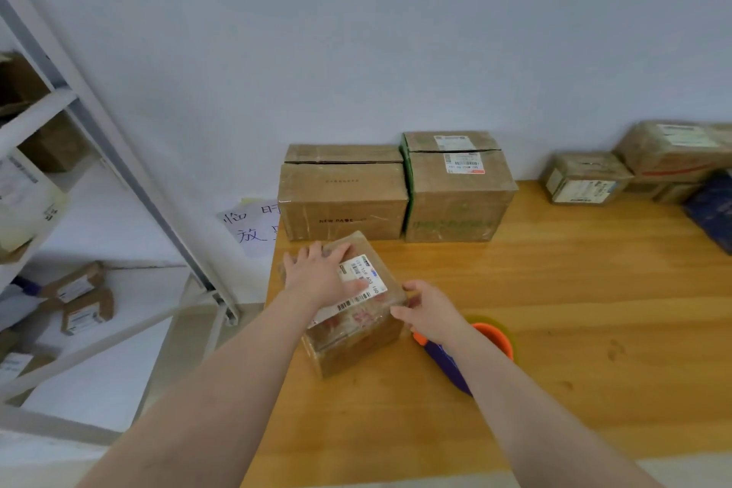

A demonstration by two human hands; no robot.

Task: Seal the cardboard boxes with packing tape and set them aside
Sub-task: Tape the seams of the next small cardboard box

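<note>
A small cardboard box [356,333] with a white shipping label and shiny tape sits near the left end of the wooden table [554,309]. My left hand [323,271] lies flat on its top, fingers spread. My right hand [429,311] touches the box's right edge with fingers apart and holds nothing. Just behind my right wrist lies a tape dispenser [481,345], orange and purple, partly hidden by my forearm.
Two larger cardboard boxes [342,196] [455,188] stand against the wall at the table's back. Several taped parcels [586,178] sit at the far right. A metal shelf [59,170] with more parcels stands to the left. A handwritten paper [251,226] hangs by the table's edge.
</note>
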